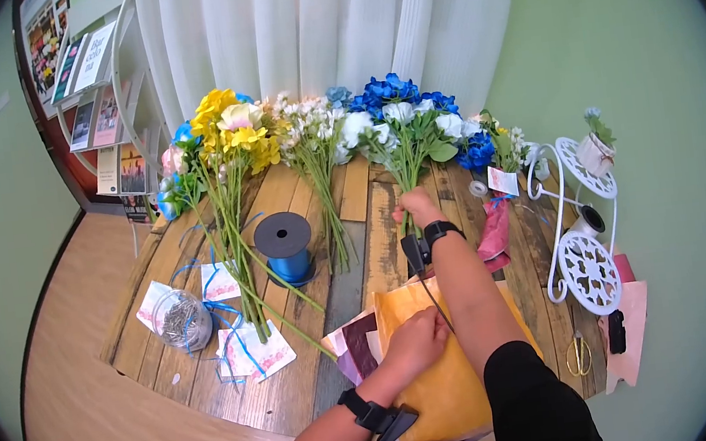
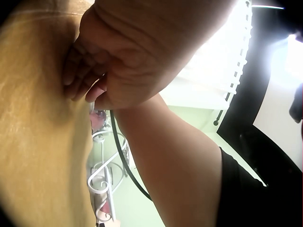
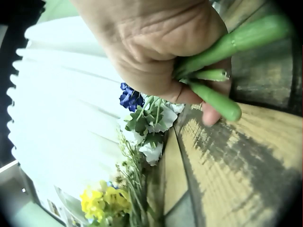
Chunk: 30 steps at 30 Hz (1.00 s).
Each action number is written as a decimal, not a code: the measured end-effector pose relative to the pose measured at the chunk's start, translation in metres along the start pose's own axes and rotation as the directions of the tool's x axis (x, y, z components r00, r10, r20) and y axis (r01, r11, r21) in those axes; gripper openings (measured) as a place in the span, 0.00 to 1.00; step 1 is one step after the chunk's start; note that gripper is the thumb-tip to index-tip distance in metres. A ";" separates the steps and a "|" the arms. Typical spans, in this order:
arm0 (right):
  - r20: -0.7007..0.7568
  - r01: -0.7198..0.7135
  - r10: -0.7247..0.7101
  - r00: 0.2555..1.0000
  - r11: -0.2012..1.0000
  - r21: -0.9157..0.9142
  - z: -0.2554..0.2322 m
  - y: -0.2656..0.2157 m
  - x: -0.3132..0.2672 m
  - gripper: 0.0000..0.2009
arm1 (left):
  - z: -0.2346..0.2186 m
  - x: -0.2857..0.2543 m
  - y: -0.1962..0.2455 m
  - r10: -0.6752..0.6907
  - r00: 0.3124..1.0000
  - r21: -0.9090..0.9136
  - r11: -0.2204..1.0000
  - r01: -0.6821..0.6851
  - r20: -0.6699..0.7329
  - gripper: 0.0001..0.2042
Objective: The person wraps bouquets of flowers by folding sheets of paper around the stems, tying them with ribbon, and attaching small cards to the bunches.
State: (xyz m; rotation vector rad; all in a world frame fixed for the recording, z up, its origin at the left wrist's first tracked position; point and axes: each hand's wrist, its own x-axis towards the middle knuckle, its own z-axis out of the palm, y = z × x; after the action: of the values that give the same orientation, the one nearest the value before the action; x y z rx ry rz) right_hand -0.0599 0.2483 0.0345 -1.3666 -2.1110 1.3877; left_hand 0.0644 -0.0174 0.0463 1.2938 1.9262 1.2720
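My right hand (image 1: 418, 206) grips a bunch of green stems (image 3: 239, 41) in its curled fingers; their cut ends stick out past the palm in the right wrist view. Above that hand in the head view spread white and blue artificial flowers (image 1: 399, 113), lying toward the back of the wooden table. My left hand (image 1: 419, 339) rests on a sheet of yellow-orange wrapping paper (image 1: 442, 393) at the front edge. In the left wrist view its fingers (image 2: 75, 71) are loosely bent against the paper, with nothing held between them.
Yellow flowers (image 1: 231, 130) and small pale blossoms (image 1: 315, 120) lie to the left. A blue ribbon spool (image 1: 284, 246), a jar of pins (image 1: 181, 320) and printed cards (image 1: 268, 350) sit nearby. At right stand a white metal stand (image 1: 590, 272), gold-handled scissors (image 1: 578, 355) and a pink wrapped bundle (image 1: 494, 235).
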 end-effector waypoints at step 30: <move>-0.047 0.220 -0.248 0.968 0.738 0.638 -0.062 -0.056 -0.042 0.10 | 0.003 0.002 -0.008 0.001 1.000 0.034 0.999 0.000 -0.029 0.11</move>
State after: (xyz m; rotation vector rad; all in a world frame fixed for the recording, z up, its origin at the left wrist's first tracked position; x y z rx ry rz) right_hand -0.0291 0.2436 0.1229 -0.7651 -1.5118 1.7950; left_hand 0.0625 -0.0149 0.0380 1.2996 1.9764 1.2702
